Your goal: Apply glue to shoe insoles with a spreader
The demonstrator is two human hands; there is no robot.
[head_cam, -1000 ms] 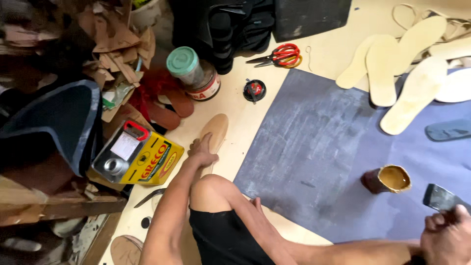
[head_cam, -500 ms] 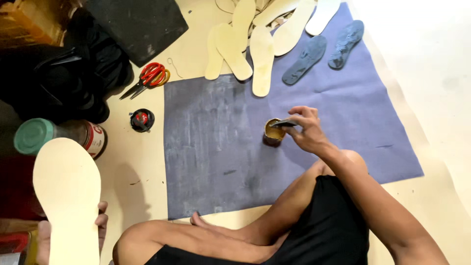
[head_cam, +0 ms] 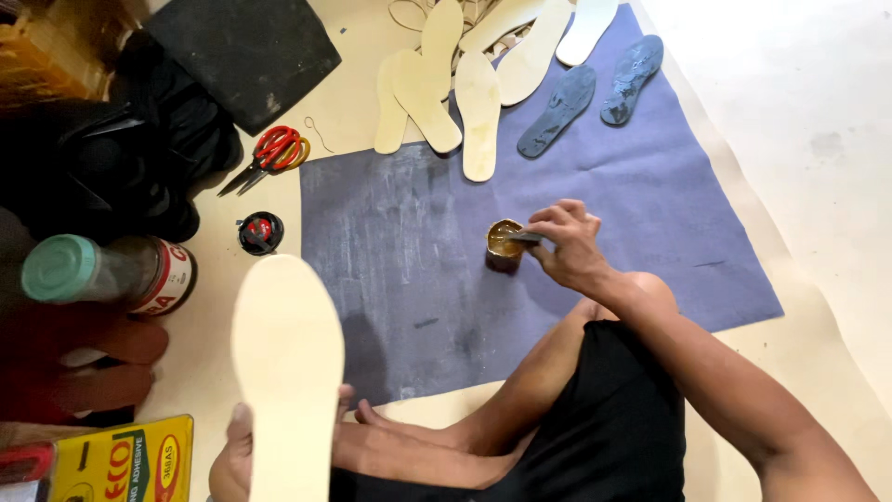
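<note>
My left hand (head_cam: 232, 460) holds up a pale cream shoe insole (head_cam: 286, 372) at the lower left, flat face toward me. My right hand (head_cam: 569, 244) grips a small flat tool (head_cam: 523, 238) whose tip rests in a little brown tin of yellowish glue (head_cam: 504, 244). The tin stands on a blue-grey sheet (head_cam: 650, 214) spread over the floor. My bare legs are folded below, and I wear black shorts.
Several cream insoles (head_cam: 478, 121) and two dark blue soles (head_cam: 557, 110) lie at the sheet's far edge. Red-handled scissors (head_cam: 269, 155), a small black-and-red round object (head_cam: 259, 232), a green-capped jar (head_cam: 107, 274), a yellow adhesive tin (head_cam: 116, 460) and a black slab (head_cam: 246, 51) are on the left.
The view tilted slightly lower and closer. My left hand has raised the insole further into view. My right hand stays at the glue tin with the tool.
</note>
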